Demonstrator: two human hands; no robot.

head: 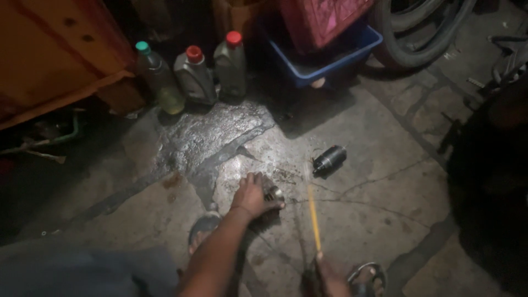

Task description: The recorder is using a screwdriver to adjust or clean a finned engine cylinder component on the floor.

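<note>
low at the bottom edge, the right hand [329, 278] grips a thin yellow rod [314, 217], maybe a screwdriver or brush handle, pointing away across the floor; its fingers are curled shut around the near end. beside it sit sandalled feet [367, 278]. just beyond, the left hand [252, 196] is cupped over a small round metal part [273, 193] on the wet, cracked concrete floor [385, 209], fingers closed on it, pinning it down. judged from this, the part wants a firm, steady hold so it cannot roll on the slick patch while the rod's tip works near it. a little farther off, well apart, lies a dark cylinder [329, 160] on its side. at the back stand three containers: a clear bottle [159, 80] with a green cap, holding yellowish liquid low down, and two grey jugs [212, 71] with red caps, contents hidden. behind them a blue tub [330, 58] holds a red crate [322, 19].
</note>
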